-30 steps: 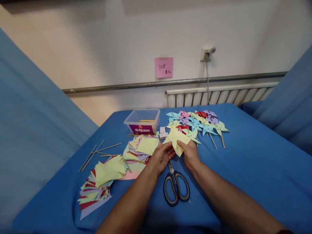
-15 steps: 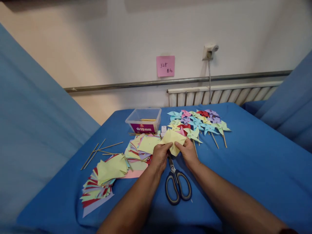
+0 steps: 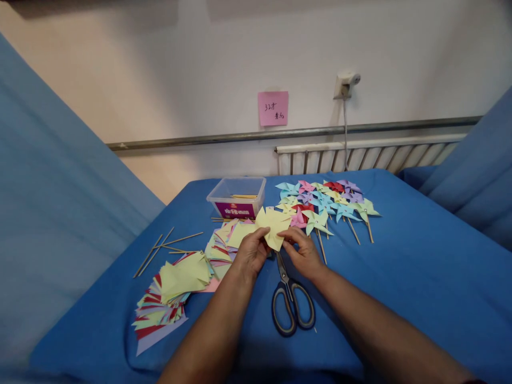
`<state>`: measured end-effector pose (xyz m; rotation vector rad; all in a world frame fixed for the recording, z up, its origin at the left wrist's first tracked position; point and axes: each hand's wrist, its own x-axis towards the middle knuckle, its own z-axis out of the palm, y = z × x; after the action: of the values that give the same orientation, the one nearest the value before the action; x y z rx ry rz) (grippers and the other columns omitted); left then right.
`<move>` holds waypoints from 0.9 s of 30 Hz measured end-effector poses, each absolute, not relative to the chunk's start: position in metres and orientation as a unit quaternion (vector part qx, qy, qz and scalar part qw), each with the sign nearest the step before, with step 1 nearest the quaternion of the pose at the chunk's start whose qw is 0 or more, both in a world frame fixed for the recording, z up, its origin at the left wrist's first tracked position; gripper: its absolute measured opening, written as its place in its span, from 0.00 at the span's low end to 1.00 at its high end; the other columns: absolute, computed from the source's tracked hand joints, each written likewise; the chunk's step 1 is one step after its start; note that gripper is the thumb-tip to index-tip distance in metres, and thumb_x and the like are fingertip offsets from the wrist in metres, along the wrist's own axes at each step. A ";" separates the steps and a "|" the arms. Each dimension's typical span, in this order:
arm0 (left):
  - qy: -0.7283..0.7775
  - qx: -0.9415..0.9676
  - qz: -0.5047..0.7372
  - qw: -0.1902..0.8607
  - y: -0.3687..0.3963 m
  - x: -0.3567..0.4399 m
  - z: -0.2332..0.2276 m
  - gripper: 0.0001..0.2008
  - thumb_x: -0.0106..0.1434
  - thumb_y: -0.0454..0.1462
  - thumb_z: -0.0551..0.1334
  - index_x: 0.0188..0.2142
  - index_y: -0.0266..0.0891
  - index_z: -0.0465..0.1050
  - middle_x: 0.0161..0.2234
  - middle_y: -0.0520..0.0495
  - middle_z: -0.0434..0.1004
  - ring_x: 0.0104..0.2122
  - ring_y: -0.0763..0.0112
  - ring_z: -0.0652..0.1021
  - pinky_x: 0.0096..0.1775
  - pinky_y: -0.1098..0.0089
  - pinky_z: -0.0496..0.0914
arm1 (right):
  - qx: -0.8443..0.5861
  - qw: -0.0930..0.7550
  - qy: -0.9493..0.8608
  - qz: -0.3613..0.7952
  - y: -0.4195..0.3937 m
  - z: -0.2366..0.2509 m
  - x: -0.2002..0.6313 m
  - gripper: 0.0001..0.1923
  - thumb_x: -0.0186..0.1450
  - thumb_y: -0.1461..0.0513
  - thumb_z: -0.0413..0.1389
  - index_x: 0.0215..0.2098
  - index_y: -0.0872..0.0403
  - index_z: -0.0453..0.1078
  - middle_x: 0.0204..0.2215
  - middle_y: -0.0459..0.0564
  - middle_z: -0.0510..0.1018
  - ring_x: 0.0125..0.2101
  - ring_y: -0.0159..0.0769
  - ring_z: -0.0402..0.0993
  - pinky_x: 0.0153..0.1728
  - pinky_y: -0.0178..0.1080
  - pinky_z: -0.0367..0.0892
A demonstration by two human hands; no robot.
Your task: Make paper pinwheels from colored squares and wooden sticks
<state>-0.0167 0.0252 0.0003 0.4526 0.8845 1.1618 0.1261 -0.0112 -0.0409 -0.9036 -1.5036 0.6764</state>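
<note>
**Two hands folding a yellow paper square on a blue table**

A person's left hand [image 3: 251,250] pinches a pale yellow, partly cut paper square [image 3: 273,226] between thumb and fingers, lifted just above the blue cloth-covered table [image 3: 420,277]. The right hand [image 3: 304,252] sits beside it, fingertips at the paper's near edge but loosely curled, not clearly gripping. This looks like the shaping stage of a paper pinwheel; the next move likely calls for bending one corner to the centre without creasing it.

One pair of grey-handled scissors [image 3: 292,304] lies near, below the hands. Two heaps of coloured paper squares lie to the left [image 3: 172,293] [image 3: 226,242]. One clear plastic box [image 3: 237,196] stands farther off. About six thin wooden sticks [image 3: 164,246] lie far left. Roughly a dozen finished pinwheels [image 3: 326,201] cluster far right; the exact number is hard to tell.
</note>
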 end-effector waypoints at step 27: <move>0.460 0.333 0.484 0.665 0.015 -0.003 -0.009 0.15 0.40 0.34 0.73 0.30 0.29 0.80 0.23 0.43 0.79 0.21 0.69 0.75 0.30 0.68 0.68 | -0.498 0.610 -0.492 0.372 -0.003 -0.047 0.129 0.12 0.56 0.55 0.61 0.22 0.53 0.70 0.21 0.44 0.71 0.23 0.31 0.65 0.25 0.34 0.61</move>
<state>-0.0032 0.0146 -0.0092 0.7524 1.0396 1.0932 0.1292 -0.0034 -0.0472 -1.1502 -1.1351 0.8578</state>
